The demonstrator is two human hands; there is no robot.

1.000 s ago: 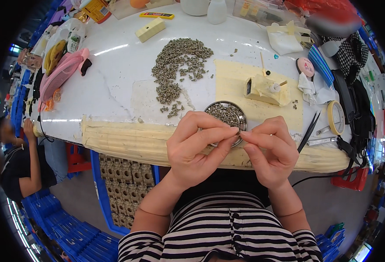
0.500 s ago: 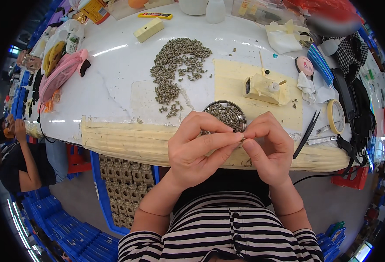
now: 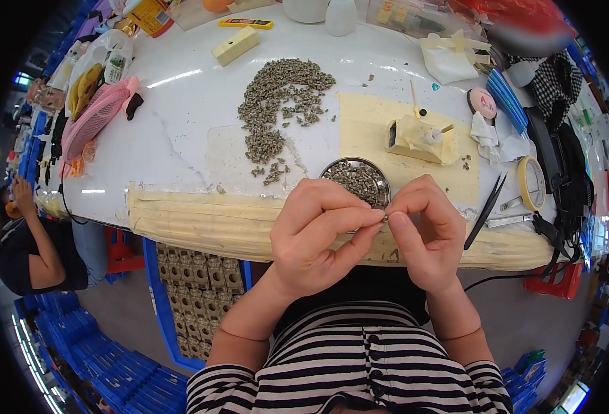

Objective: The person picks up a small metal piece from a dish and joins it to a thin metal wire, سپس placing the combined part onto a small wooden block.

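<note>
My left hand (image 3: 322, 238) and my right hand (image 3: 425, 234) meet fingertip to fingertip at the table's near edge. Both are closed in a pinch on one tiny metal part (image 3: 385, 217), mostly covered by the fingers. Just beyond them sits a round metal dish (image 3: 328, 168) filled with small grey metal parts (image 3: 360, 181); my fingers hide its near rim. A large loose pile of the same small parts (image 3: 266, 103) lies farther off, left of the dish, with a few scattered toward me.
A tape-wrapped block (image 3: 418, 141) with a small stick stands right of the dish. Black tweezers (image 3: 485, 212) and a tape roll (image 3: 531, 183) lie at the right. A pink mesh item (image 3: 97, 121) is far left. Below the table is a blue crate (image 3: 158, 297) of metal pieces.
My left hand has shifted slightly right, and its fingertips have rolled a little against the right hand's. The person at the far left has moved an arm slightly.
</note>
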